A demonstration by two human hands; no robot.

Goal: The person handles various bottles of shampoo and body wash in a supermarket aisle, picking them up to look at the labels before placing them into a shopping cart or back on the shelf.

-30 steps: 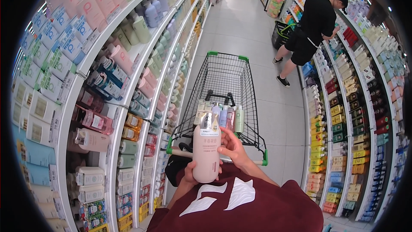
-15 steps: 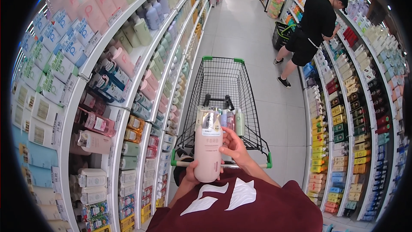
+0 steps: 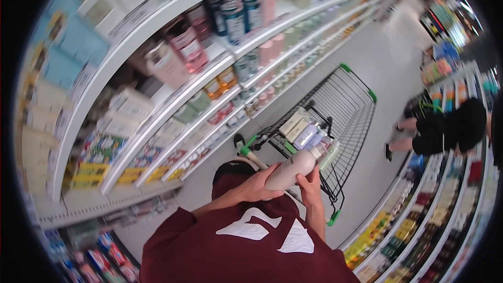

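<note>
A pale pink pump bottle (image 3: 290,171) lies tilted across my front, its cap end up and to the right. My left hand (image 3: 258,184) is closed round its lower end. Nearer the cap, my right hand (image 3: 309,182) grips it with the thumb laid on its side; part of those fingers is hidden behind the bottle. Just beyond it is a black wire shopping cart (image 3: 352,106) with green corners. Several upright bottles and cartons, among them a lilac bottle (image 3: 306,136), stand in the cart's near end.
Tall white shelves (image 3: 167,109) packed with bottles and cartons rise on my left. A pink bottle (image 3: 165,65) stands on one near ledge. To the right, a person in black (image 3: 451,128) bends by another stocked shelf (image 3: 419,215), a dark basket (image 3: 417,106) beside them.
My view has turned toward the left shelves, so the aisle now slants up to the right. The bottle has gone from upright to tilted, and both hands have shifted their hold on it.
</note>
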